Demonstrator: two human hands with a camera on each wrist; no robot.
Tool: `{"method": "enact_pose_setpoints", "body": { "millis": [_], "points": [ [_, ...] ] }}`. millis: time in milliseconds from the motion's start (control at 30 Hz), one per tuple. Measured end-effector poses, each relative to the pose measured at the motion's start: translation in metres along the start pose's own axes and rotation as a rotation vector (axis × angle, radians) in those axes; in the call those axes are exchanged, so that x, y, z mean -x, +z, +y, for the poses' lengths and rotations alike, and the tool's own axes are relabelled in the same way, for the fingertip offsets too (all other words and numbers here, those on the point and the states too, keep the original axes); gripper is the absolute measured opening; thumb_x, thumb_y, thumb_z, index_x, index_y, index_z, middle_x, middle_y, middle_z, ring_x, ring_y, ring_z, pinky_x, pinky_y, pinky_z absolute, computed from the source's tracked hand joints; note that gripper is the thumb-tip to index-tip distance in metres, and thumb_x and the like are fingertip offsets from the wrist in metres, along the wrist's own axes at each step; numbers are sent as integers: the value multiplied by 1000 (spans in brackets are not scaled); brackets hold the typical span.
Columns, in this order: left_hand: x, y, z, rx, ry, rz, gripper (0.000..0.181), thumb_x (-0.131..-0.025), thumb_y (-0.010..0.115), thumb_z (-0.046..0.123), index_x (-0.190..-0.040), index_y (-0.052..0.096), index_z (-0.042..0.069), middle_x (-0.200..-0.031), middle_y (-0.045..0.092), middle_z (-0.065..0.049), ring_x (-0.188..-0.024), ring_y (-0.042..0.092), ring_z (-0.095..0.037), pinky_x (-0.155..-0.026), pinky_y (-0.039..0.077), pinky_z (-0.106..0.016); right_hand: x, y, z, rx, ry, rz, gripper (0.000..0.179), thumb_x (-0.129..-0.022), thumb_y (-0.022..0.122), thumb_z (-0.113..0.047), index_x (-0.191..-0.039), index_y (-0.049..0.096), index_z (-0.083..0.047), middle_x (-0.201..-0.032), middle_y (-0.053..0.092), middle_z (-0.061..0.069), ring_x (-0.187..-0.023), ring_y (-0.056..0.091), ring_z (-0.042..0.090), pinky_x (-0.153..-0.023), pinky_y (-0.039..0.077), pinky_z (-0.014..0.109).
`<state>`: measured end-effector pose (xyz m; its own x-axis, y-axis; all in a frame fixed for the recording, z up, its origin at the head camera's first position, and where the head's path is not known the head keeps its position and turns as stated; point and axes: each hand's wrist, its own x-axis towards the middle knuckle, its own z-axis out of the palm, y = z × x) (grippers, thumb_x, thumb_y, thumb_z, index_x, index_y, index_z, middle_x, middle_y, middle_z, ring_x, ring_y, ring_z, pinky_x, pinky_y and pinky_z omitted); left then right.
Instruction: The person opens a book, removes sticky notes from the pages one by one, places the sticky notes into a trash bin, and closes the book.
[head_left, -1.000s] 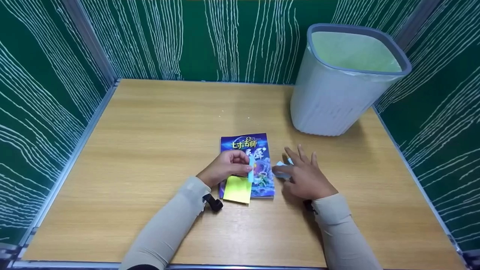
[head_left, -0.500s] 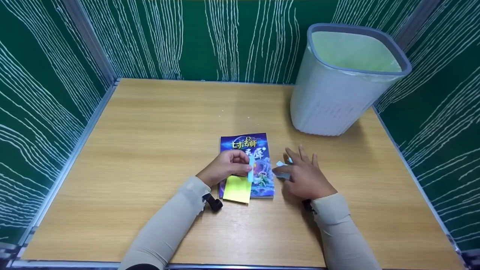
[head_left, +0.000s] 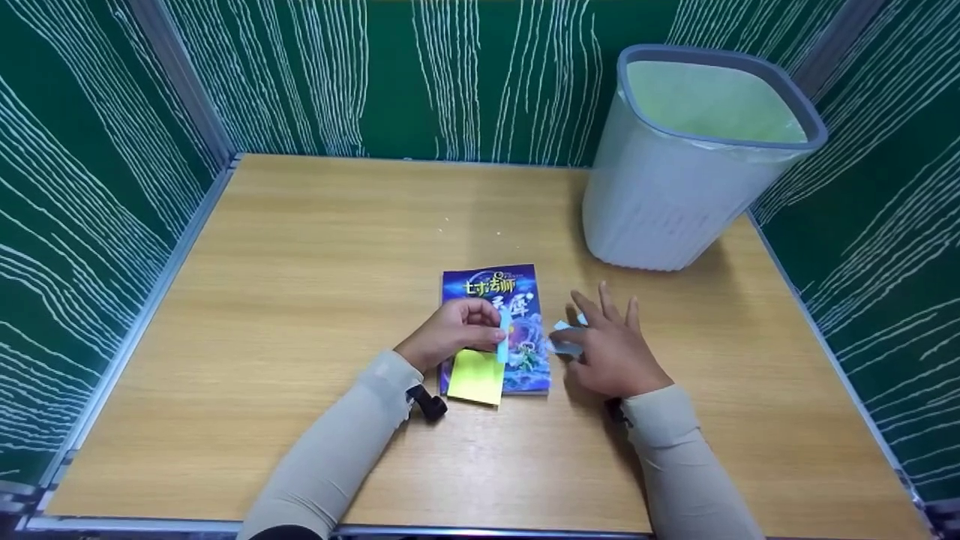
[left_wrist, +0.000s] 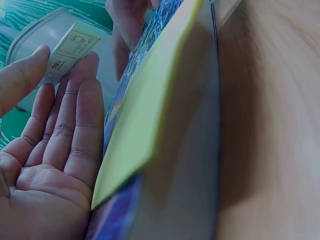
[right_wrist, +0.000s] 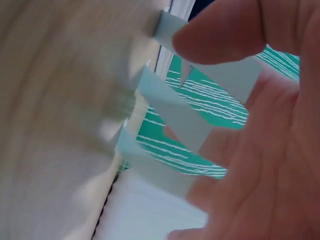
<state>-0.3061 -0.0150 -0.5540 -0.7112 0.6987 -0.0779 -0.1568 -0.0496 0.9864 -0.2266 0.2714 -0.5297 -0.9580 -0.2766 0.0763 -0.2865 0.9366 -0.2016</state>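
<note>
My left hand [head_left: 459, 331] pinches a narrow light-blue strip [head_left: 502, 336] between thumb and forefinger, over a purple-blue book [head_left: 529, 356]. In the left wrist view, printing and a small drawing show on the pale face of that strip [left_wrist: 75, 47]. A yellow sticky note [head_left: 477, 377] lies on the book's lower left, its corner past the edge. Right of the book my right hand [head_left: 616, 354] hovers low, fingers spread. Light-blue paper strips [right_wrist: 175, 110] cling to its fingers, their far ends close by the wooden surface; the thumb overlaps the uppermost one.
A white bin [head_left: 667, 202] with a grey rim and a liner stands at the back right of the wooden table [head_left: 322, 247]. Tiny white scraps dot the surface behind the book. Green walls with white streaks enclose the back and sides.
My right hand's fingers have spread and lifted a little, and the blue strips at them shift slightly. The left hand keeps its pinch over the book.
</note>
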Motion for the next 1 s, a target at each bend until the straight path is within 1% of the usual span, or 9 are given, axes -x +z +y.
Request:
{"method": "enact_pose_setpoints", "body": {
  "millis": [67, 133, 200, 267, 333, 433, 600, 867, 1000],
  "points": [
    [1, -1, 1, 3, -1, -1, 44, -91, 80, 15, -118, 57, -11, -99, 73, -7, -89, 74, -20, -91, 63, -42, -2, -1, -2, -31, -50, 113, 38, -87, 72, -28, -125, 75, -32, -167, 35, 10, -159, 9, 46, -117, -7, 80],
    [1, -1, 1, 10, -2, -1, 40, -91, 81, 15, -115, 59, -7, -98, 73, -7, -88, 74, -20, -90, 63, -42, -5, -2, -6, -100, -152, 255, 39, -85, 74, -23, -124, 75, -25, -161, 44, 10, -156, 24, 43, -123, 9, 75],
    [1, -1, 1, 15, -1, -3, 33, -91, 81, 15, -112, 62, -2, -98, 74, -7, -88, 75, -20, -89, 63, -42, -9, -2, -16, -161, -291, 369, 41, -83, 79, -21, -123, 75, -21, -152, 54, 9, -148, 39, 38, -121, 26, 68],
    [1, -1, 1, 19, 4, -8, 26, -92, 80, 15, -108, 64, 3, -99, 74, -7, -88, 74, -20, -89, 64, -42, -12, -1, -28, -183, -411, 418, 46, -79, 83, -22, -124, 73, -21, -145, 60, 7, -138, 49, 31, -113, 40, 59],
    [0, -1, 0, 15, 11, -11, 21, -93, 79, 15, -107, 65, 7, -101, 74, -7, -90, 74, -19, -89, 64, -41, -15, 2, -41, -183, -478, 411, 52, -78, 89, -31, -126, 71, -22, -140, 62, 4, -132, 53, 27, -108, 46, 54],
    [-1, -1, 0, 11, 21, -17, 18, -94, 77, 15, -107, 66, 8, -103, 74, -8, -93, 74, -20, -88, 64, -41, -19, 6, -53, -156, -487, 421, 52, -78, 91, -40, -123, 72, -24, -134, 66, 0, -125, 56, 22, -103, 50, 48],
    [0, -2, 0, 22, 22, -21, 23, -94, 78, 18, -109, 65, 6, -103, 74, -9, -93, 74, -22, -89, 63, -43, -20, 6, -54, -221, -465, 488, 36, -82, 89, -30, -115, 77, -20, -125, 70, -2, -115, 59, 17, -98, 54, 37],
    [1, -3, -1, 58, 18, 1, 25, -92, 80, 19, -109, 66, 6, -100, 73, -9, -90, 75, -23, -90, 63, -45, -11, -2, -43, -322, -423, 466, 7, -93, 77, -19, -99, 79, -20, -117, 72, -6, -112, 60, 9, -97, 54, 25],
    [1, -3, -1, 77, 25, -15, 20, -92, 80, 15, -104, 67, 6, -98, 73, -7, -87, 74, -20, -88, 64, -43, -1, -16, -24, -391, -475, 599, 7, -89, 75, -7, -95, 77, -11, -110, 74, 3, -105, 65, 19, -96, 52, 24]
  ]
}}
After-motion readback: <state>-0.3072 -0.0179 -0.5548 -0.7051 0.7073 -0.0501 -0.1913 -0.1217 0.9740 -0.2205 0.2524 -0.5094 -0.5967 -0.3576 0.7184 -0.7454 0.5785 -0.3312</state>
